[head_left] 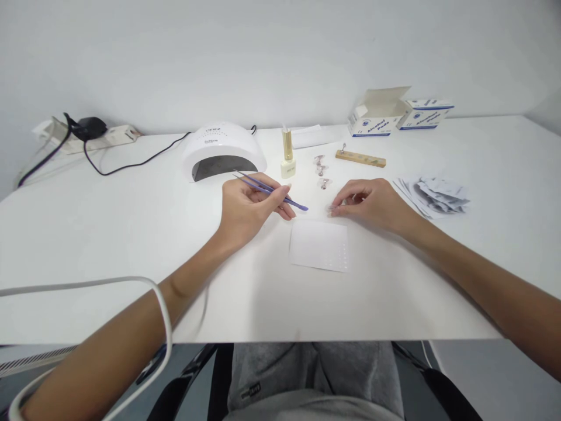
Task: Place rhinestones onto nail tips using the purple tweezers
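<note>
My left hand (248, 207) pinches purple tweezers (274, 192), their tips pointing right toward my other hand. My right hand (370, 202) rests on the white table (131, 234) with its fingers curled around a small clear object I cannot make out. A white square sheet (319, 244) with rows of tiny dots lies just in front of both hands. Behind them stand a gold-capped polish bottle (287, 154) and three small metal stands (321, 171).
A white nail lamp (222, 150) sits at the back centre, its cable running to a power strip (83, 133) at far left. A wooden holder (360, 158), two alcohol pad boxes (397, 116) and a pile of torn wrappers (433, 196) lie to the right. A white cable (162, 304) loops near my left arm.
</note>
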Available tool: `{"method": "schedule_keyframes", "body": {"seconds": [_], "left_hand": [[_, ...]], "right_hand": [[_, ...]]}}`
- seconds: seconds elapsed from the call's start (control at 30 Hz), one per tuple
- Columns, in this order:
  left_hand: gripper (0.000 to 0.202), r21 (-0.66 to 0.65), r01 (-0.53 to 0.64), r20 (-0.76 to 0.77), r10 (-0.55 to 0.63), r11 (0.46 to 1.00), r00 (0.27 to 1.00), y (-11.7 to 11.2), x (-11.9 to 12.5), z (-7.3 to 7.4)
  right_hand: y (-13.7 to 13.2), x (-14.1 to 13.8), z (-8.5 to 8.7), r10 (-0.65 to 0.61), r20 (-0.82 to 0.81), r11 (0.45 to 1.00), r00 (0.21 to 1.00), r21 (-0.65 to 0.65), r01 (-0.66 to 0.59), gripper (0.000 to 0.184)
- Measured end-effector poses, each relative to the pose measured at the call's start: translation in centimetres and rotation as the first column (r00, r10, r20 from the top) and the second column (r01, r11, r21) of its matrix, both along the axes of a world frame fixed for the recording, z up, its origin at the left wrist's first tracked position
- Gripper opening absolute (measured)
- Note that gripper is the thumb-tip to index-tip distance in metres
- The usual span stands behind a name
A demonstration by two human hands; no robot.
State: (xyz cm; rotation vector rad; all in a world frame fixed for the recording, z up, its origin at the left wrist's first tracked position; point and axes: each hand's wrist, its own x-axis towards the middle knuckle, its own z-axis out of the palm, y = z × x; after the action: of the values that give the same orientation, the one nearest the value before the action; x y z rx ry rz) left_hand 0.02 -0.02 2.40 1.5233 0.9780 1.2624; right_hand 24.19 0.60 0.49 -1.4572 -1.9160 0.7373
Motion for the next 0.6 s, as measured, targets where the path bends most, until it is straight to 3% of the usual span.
{"method": "schedule_keyframes", "body": {"seconds": [0.33,0.6], "left_hand": [[0.017,-0.007,-0.004,-0.009,0.004,1.000,1.000,0.0,0.0,0.0],[0.016,-0.007,-0.006,-0.003,0.006,1.000,1.000,-0.1,0.0,0.0]], "right_hand": [[0.5,0.9,0.1,-0.002,0.015,0.998,1.000,-0.057,0.002,0.014],[0.4,1.1,1.4,-0.011,0.001,0.998,1.000,-0.057,0.011,0.015]]}}
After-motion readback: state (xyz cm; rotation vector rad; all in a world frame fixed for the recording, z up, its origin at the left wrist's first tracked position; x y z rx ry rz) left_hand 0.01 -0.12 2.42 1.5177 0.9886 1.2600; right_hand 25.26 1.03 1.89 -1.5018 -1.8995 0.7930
